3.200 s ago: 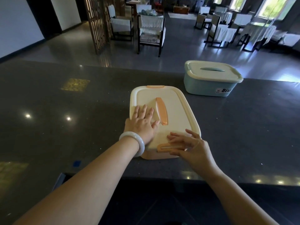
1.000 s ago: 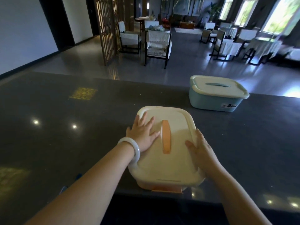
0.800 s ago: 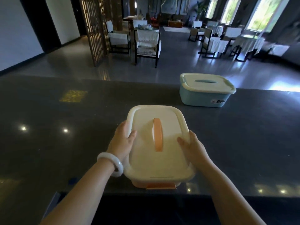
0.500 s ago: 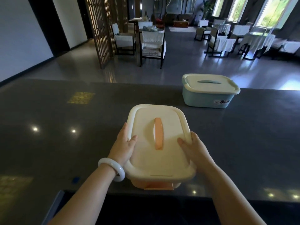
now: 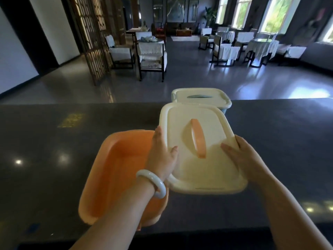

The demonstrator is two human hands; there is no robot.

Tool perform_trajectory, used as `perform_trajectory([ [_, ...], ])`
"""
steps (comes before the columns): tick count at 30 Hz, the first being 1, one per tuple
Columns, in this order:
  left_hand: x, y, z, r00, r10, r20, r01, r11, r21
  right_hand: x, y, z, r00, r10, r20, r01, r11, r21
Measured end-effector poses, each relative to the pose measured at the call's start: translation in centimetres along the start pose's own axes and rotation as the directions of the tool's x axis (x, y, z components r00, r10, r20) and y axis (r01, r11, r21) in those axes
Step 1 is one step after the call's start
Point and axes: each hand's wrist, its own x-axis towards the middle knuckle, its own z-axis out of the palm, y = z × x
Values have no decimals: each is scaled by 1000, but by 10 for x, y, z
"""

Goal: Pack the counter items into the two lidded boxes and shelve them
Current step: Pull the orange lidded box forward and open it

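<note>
The cream lid (image 5: 200, 170) with an orange handle is off its box and held above the counter. My left hand (image 5: 162, 156) grips its left edge, thumb on top. My right hand (image 5: 246, 159) grips its right edge. The orange box (image 5: 117, 170) stands uncovered at the near edge of the dark counter (image 5: 54, 168), left of the lid; its inside looks bare, and my left forearm hides part of it. Behind the lid stands the blue box (image 5: 201, 96) with its cream lid on, partly hidden.
A yellow patch (image 5: 71, 120) marks the counter at the left. Beyond the counter lies a hall with a wooden screen (image 5: 93, 38), white-covered chairs (image 5: 151, 55) and tables (image 5: 261, 47).
Both hands have lifted the cream lid off the orange box and carried it to the right. The orange box is now uncovered.
</note>
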Motion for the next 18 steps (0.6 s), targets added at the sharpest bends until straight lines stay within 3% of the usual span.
perform_trajectory([
  [6,-1,-2,89,990,-108,91,108,994,6,13,64,-41,998,61,-27,-63,993,-95],
  [12,-15,-43,136,955,-259,145,248,964,92,24,126,-26,997,82,2,-79,972,-220],
  [18,-23,-70,149,936,-313,162,220,876,429,22,165,2,998,62,29,-45,917,-397],
])
